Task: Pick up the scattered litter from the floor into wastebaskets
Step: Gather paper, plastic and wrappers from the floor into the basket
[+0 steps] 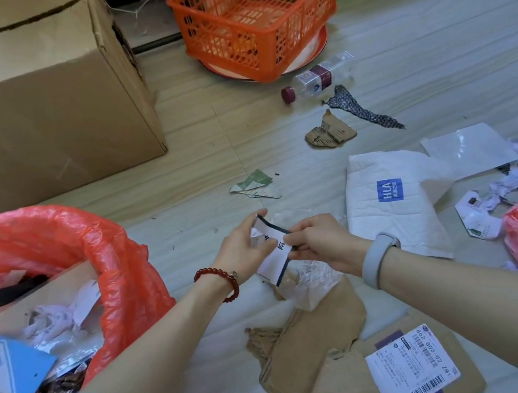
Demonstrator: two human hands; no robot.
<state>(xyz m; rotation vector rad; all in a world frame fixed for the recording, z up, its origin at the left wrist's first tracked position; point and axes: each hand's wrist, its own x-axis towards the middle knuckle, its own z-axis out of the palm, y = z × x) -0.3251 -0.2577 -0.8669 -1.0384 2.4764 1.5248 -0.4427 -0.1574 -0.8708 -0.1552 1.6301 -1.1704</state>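
Nearest: torn brown cardboard (314, 351) with a shipping label (413, 367) lies flat on the floor (430, 40), not yet collected. Just above it, both hands meet over crumpled clear plastic (309, 277). Left hand (242, 250) and right hand (320, 241) each pinch an edge of one white paper scrap (275, 248) with a dark border, held off the floor between them; fingers curled on it.

Step in hand, by my reading: one piece lifted, not yet binned. Next move likely calls for a swing left to the red bag bin (113, 255), already part full, and a release over its mouth.

Farther out: white mailer bag (396, 204), green-white paper scrap (254, 185), small cardboard scrap (329, 134), dark patterned strip (359, 107), plastic bottle (320, 78). Much litter remains. Beyond, an orange basket (257, 11) and a big cardboard box (28, 97).
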